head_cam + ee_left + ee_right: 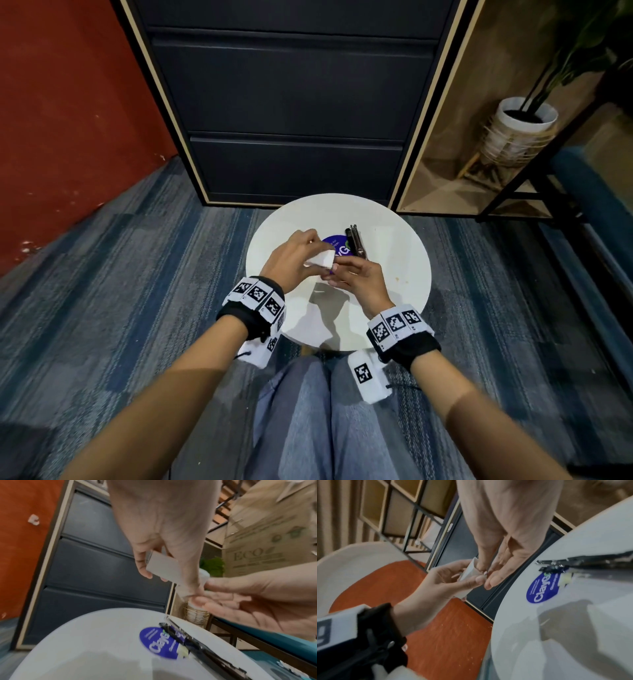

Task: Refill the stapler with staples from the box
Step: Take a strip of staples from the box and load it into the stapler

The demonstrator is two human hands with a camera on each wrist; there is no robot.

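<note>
Round blue sticker (161, 643) on the white table (85, 635), beside the stapler (197, 645): reads "Claye", remaining small print illegible. Cardboard carton (267, 545), far right: printed "ECO", lines beneath unreadable. Left wrist band (327, 632): one character, resembling "9" or "6".

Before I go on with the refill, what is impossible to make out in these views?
- Staples inside the box: hidden by its walls and the left hand, every view.
- Right hand fingertips: whether they pinch anything, too small and blurred.
- Stapler channel: whether loaded, too small from the head, blurred at both wrists.
</note>
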